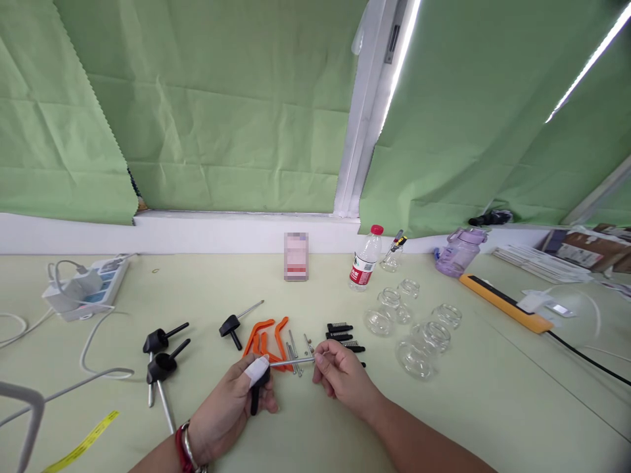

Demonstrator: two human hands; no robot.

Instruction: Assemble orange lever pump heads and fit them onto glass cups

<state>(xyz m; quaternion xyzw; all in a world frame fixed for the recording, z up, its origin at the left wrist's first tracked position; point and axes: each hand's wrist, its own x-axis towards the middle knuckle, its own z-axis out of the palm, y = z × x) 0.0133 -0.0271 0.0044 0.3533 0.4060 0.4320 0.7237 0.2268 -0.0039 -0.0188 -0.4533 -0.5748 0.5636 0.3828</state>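
Observation:
My left hand (224,397), with white tape on its thumb, is closed around a black plastic handle piece (255,397). From that piece a thin metal rod (293,361) runs out to the right. The fingertips of my right hand (348,374) pinch the rod's far end; whether they also hold something small is hidden. Just behind my hands lie orange plastic levers (282,335), several metal screws (292,338) and black pieces with springs (339,336). A similar black piece with a rod (230,326) rests farther back, and two more black pieces (162,366) are at the left.
Several clear glass jars (417,358) stand to the right, behind them a red-capped bottle (365,259) and screwdrivers in a glass (393,253). Farther right are a purple bottle (459,253) and an orange power strip (503,302). A white power strip (91,289) and cables occupy the left.

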